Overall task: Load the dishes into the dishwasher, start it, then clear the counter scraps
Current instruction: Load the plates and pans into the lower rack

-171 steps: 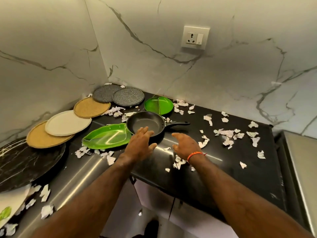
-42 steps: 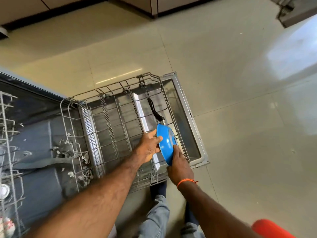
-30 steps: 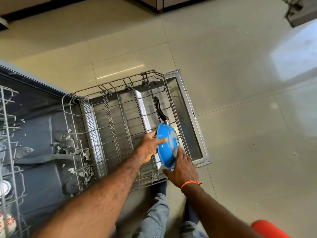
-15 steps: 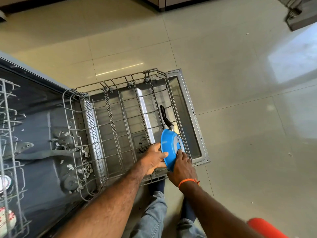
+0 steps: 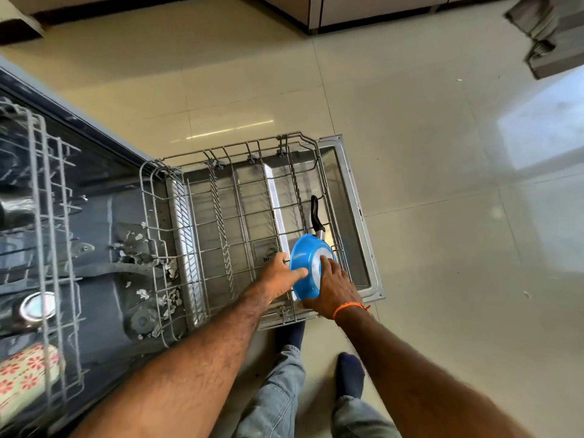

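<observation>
Left hand grip: the left hand (image 5: 279, 276) is grasping the near-left rim of the frying pan (image 5: 306, 269), thumb lying across the blue underside, fingers hidden behind the rim.
Right hand grip: the right hand (image 5: 331, 287) is pressing flat against the pan's underside, released, with straight fingers (image 5: 325, 263) reaching onto the silver base disc; an orange wrist band (image 5: 347, 308) is showing just behind it.
Pan position: the pan is standing on edge between the two hands, blue bottom facing the right hand, black handle (image 5: 315, 216) pointing away from both grips.
Location of pan: it is sitting in the lower rack (image 5: 221, 216), at the rack's right end, against the wires beside the right hand.
Rack: it is resting pulled out over the open dishwasher door (image 5: 357, 216).
Left of the grips: paper scraps (image 5: 167, 295) are lying in the dishwasher tub (image 5: 104, 279); the upper rack (image 5: 41, 216) is holding a floral item, not clearly identifiable.
Below the grips: the person's legs and the tiled floor (image 5: 442, 216) are showing.
</observation>
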Demonstrator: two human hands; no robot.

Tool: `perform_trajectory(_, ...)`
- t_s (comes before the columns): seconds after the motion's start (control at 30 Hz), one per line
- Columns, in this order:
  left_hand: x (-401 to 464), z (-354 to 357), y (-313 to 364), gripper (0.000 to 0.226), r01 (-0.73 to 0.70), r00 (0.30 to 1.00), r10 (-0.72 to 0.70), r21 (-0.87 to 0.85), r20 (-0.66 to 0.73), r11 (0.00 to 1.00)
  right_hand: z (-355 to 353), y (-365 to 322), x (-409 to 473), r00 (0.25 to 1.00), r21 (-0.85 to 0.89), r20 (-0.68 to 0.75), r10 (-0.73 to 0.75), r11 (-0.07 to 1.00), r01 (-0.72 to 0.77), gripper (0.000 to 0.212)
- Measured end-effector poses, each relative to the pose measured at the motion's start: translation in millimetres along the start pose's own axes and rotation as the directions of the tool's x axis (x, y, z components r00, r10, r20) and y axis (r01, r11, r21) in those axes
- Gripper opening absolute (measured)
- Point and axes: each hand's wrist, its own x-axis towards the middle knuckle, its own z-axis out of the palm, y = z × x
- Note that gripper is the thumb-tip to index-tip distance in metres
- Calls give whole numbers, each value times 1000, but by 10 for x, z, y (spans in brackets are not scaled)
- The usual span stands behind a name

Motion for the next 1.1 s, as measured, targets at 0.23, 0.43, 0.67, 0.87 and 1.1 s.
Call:
perform_trajectory(0.23,-691,-250,198,79,-53,997,60,133,-50,990,-586,-195,-470,997,-115,-27,-66,991,62,109)
perform_trajectory(0.43,-1680,-407,399,72,-170,960,234,349,-151,922,-1139,-424,-1024,982,-233,-39,-186,957,172,100)
perform_trajectory(0.67,-3180,-504,198,79,-147,896,270,337,-353,930,-1564,-889,-2040,898,-427,15,-439,810,403,80)
perform_trajectory(0.87,-4349,-454,-229,77,-92,817,165,158,-553,983,-1575,-1393,-2811,757,-561,190,-625,564,606,72)
perform_trajectory(1.1,-5333,-444,-1116,63,-35,674,-17,-55,-739,998,-1102,-2112,-3686,507,-565,409,-759,226,794,60)
